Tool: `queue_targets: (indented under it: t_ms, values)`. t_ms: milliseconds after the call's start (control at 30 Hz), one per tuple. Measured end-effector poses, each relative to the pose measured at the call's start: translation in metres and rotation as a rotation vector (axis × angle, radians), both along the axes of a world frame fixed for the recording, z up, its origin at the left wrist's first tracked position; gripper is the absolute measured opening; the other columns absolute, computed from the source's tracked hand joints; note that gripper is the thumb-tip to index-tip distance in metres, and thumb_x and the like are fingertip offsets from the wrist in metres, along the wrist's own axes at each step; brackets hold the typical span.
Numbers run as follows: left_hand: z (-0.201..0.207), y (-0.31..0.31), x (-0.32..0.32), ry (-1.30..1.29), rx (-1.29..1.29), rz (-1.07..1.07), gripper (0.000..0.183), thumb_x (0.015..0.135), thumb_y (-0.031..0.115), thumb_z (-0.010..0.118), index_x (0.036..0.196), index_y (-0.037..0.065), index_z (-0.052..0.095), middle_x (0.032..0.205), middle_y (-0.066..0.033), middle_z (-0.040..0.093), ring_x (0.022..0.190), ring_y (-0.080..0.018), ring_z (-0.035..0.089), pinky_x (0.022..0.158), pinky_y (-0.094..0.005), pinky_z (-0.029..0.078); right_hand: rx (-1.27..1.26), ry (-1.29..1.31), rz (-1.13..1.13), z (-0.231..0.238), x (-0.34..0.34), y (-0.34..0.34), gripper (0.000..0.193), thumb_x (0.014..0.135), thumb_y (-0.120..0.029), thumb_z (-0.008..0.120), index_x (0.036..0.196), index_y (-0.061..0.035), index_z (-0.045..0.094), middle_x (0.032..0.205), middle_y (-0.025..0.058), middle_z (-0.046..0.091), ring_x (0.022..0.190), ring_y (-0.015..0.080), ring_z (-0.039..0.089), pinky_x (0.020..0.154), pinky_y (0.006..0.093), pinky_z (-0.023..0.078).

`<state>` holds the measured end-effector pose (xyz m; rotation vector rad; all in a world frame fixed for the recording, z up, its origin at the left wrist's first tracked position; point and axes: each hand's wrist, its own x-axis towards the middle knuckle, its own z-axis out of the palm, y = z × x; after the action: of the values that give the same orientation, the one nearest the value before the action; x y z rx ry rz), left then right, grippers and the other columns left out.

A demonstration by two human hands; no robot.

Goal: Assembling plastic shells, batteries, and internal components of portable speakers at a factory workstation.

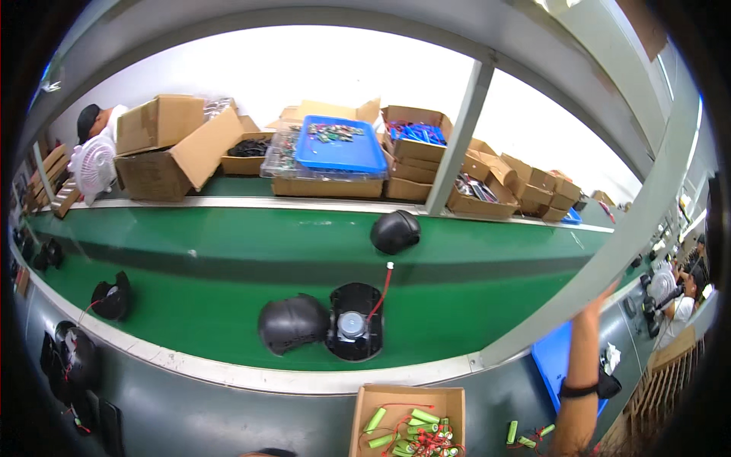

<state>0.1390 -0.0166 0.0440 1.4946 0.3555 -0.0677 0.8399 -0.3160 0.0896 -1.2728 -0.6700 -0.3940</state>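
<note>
My right forearm rises from the lower right with a black band and a watch-like black piece on its wrist. Only part of my right hand [599, 299] shows beside the slanting grey post [567, 305]; its fingers cannot be made out. Below it lies a blue tray [550, 358], partly behind the arm. Several green battery cells [512, 433] with red wires lie left of the forearm. At the bottom edge, a sliver of skin with something black is likely my left hand [255, 455], nearly all cut off. What it holds, if anything, is hidden.
An open carton [356, 419] of wired green cells stands in front. The green conveyor [205, 305] carries a black shell [293, 324], a shell with a round silver part [352, 325] and a black dome [395, 231]. Cartons [156, 171] line the back shelf; people work far left and right.
</note>
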Motion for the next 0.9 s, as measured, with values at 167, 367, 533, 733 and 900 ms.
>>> queue_targets:
  t_ms: [167,367,533,733,900]
  values:
    - [-0.006,-0.012,0.007,-0.052,0.148,-0.039,0.061,0.101,0.009,0.070,0.158,0.004,0.047,0.152,-0.0182,0.055,0.143,-0.0304,0.053,0.119,-0.0396,0.041,-0.094,-0.302,-0.421,0.049,-0.119,0.044,0.022,0.115,-0.019,0.052,0.131,-0.0040,0.049,0.122,0.0063,0.053,0.113,0.0118,0.055,0.099,0.0311,0.047]
    - [-0.012,-0.010,0.011,-0.137,0.188,-0.042,0.060,0.101,0.011,0.070,0.156,0.004,0.048,0.151,-0.0189,0.055,0.139,-0.0330,0.055,0.118,-0.0423,0.041,-0.365,-0.812,-0.243,0.030,-0.252,0.105,0.041,0.100,-0.010,0.063,0.138,0.0007,0.053,0.145,0.0227,0.056,0.135,0.0376,0.055,0.114,0.0466,0.043]
    - [-0.004,-0.015,0.010,0.089,0.024,0.007,0.061,0.098,0.008,0.070,0.156,0.008,0.050,0.151,-0.0143,0.057,0.137,-0.0287,0.057,0.114,-0.0392,0.046,-1.099,-0.499,-0.119,0.007,-0.177,0.322,0.065,0.097,-0.032,0.074,0.154,-0.0114,0.053,0.150,0.0348,0.051,0.141,0.0523,0.048,0.118,0.0551,0.043]
    - [-0.049,-0.007,-0.003,-0.115,-0.547,-0.067,0.100,0.091,0.030,0.084,0.168,0.002,0.026,0.172,-0.0203,0.031,0.154,-0.0364,0.039,0.123,-0.0489,0.038,-1.222,-0.054,-0.281,-0.107,-0.118,0.334,0.101,0.088,-0.059,0.080,0.170,-0.0300,0.028,0.165,0.0312,0.038,0.147,0.0560,0.044,0.119,0.0610,0.042]
    - [0.018,-0.002,0.022,-0.152,0.173,-0.106,0.071,0.088,0.009,0.063,0.156,0.006,0.044,0.142,-0.0173,0.058,0.133,-0.0294,0.056,0.116,-0.0403,0.041,-1.215,-0.084,-0.149,-0.111,-0.110,0.374,0.110,0.077,-0.071,0.084,0.167,-0.0520,0.025,0.173,0.0353,0.015,0.152,0.0691,0.021,0.117,0.0752,0.035]
